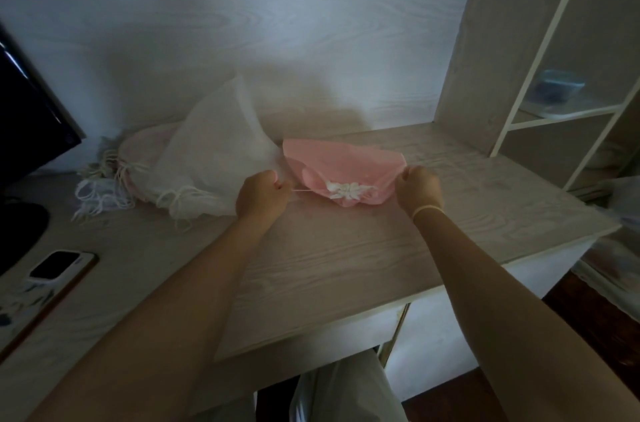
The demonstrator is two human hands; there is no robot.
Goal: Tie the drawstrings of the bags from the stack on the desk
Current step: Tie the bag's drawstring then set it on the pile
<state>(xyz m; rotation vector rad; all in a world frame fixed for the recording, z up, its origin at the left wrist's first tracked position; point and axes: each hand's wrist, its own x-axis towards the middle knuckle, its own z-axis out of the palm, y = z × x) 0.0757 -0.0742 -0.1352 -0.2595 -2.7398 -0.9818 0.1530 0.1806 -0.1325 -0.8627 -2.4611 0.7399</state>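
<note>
Two bare forearms reach forward over a pale wood-grain desk (346, 266). The left hand (264, 193) is curled into a fist around a thin white drawstring (304, 190), which runs taut from the fist to the gathered mouth of a pink bag (332, 158). The right hand (419, 187), with a thin pale band on its wrist, is also curled tight at the bag's right edge, gripping there; whether it holds cord or cloth cannot be told. The pink bag lies flat on the desk between the two hands, toward the back edge, its puckered mouth with white cord facing the person. Just beside the left hand, to the left, a sheer white bag (211, 151) rests on a low stack of more bags (114, 176), their loose white cords spilling toward the desk's left side. Near the front-left corner lies a phone (59, 266), screen dark. A dark monitor (27, 110) stands at the left edge. At the right, open shelves (554, 110) hold a bluish container (557, 89).
</note>
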